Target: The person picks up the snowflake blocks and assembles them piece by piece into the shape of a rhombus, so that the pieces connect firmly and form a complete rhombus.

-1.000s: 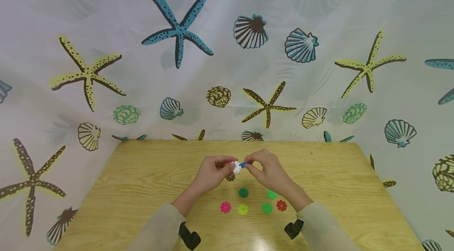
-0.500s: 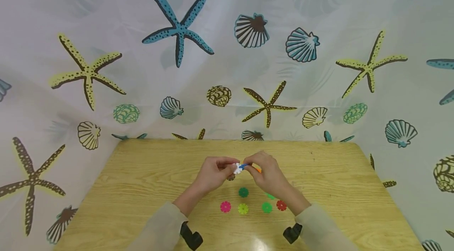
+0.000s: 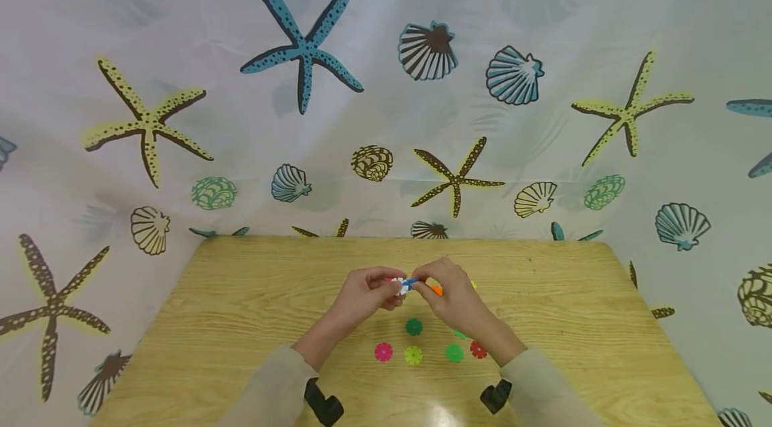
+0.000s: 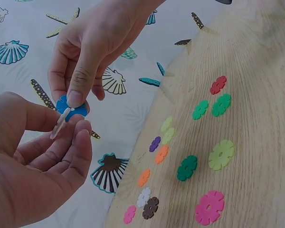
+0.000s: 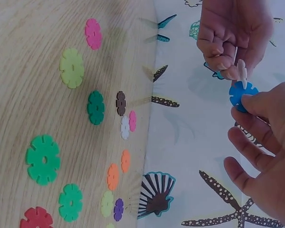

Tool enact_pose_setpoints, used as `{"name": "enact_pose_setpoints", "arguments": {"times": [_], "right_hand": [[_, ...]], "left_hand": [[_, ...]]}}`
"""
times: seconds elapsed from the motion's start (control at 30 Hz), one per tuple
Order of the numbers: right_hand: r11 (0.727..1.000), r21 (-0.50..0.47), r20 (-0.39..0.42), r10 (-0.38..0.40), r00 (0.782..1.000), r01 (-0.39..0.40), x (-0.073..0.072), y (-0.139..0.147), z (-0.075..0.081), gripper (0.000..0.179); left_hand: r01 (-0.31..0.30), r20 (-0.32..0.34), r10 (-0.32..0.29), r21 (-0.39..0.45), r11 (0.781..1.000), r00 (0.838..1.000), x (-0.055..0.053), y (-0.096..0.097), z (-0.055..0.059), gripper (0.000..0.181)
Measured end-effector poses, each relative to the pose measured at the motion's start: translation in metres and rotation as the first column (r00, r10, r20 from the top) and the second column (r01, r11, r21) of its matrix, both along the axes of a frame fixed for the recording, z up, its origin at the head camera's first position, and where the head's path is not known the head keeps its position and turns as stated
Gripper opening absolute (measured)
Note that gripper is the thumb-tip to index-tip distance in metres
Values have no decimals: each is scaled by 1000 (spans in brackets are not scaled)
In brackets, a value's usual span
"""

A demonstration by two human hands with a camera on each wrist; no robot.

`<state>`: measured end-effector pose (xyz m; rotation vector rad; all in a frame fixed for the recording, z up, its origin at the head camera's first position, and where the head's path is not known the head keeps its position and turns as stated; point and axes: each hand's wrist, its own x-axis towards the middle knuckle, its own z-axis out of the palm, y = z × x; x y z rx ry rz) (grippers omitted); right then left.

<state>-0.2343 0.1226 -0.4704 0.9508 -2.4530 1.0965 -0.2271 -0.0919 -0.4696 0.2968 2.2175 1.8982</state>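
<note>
Left hand (image 3: pixel 360 294): I see it pinching the white disc (image 4: pixel 60 123).
White disc: raised above the table (image 3: pixel 253 306), crosswise to the blue disc (image 5: pixel 237 95); I'd hold it steady.
Blue disc: touching the white disc; I'd match notches, then push straight.
Right hand (image 3: pixel 451 291): clamped on the blue disc; I'd avoid twisting.

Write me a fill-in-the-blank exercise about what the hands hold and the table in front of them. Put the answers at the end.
1. The disc pinched in the left hand is coloured ____.
2. The other pinched disc, in the right hand, is coloured ____.
3. Lying on the table, the orange discs number ____.
4. The tabletop has a surface that shows ____ grain.

Missing words: white; blue; two; wood.
</note>
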Motion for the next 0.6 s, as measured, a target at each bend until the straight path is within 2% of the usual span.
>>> {"name": "enact_pose_setpoints", "arguments": {"times": [0.13,0.33,0.6], "right_hand": [[1000,2,46,-18,999,18,-1,0,-2,6],[998,-4,116,-58,992,59,-1,3,-9,9],[997,57,269,-70,961,57,-5,8,-36,12]], "left_hand": [[13,21,-14,30,999,1000,-2,-1,-4,32],[-19,31,17,64,998,999,-4,-4,-4,33],[-48,22,47,57,997,999,-5,-6,-2,31]]}}
